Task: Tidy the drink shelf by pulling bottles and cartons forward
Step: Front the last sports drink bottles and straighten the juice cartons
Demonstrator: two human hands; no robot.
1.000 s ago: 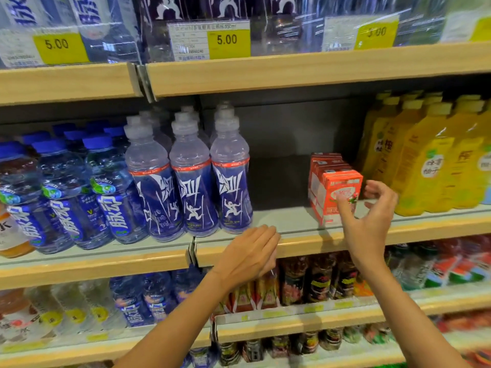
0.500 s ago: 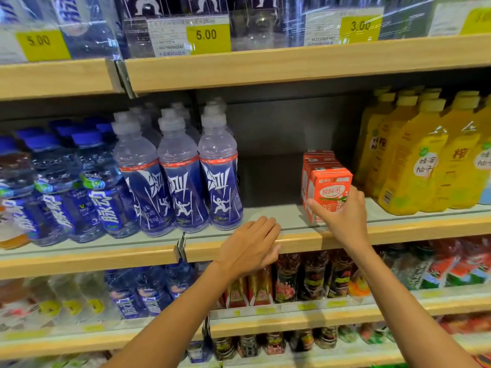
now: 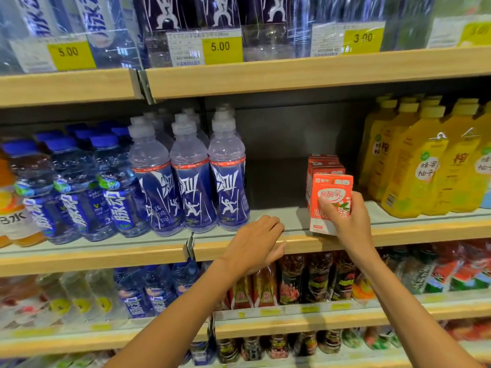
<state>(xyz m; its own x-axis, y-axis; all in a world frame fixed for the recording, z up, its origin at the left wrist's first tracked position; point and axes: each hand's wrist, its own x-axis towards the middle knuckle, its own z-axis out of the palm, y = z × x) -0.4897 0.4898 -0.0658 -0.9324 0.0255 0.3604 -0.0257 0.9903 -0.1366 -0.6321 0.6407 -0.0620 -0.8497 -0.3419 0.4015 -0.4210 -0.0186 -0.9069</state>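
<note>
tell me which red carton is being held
The frontmost red carton: the right hand grips its lower half. The other cartons stand behind it, untouched.

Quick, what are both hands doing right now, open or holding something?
Left hand: open, fingers resting on the shelf edge, holding nothing.
Right hand: closed around the front red carton.

left hand [image 3: 253, 244]: lower centre of frame, palm down, fingers together and loosely bent | left forearm: rises from bottom edge, left of centre | right hand [image 3: 348, 221]: centre right, thumb and fingers wrapped round a carton [image 3: 332, 192] | right forearm: rises from bottom right corner
</note>
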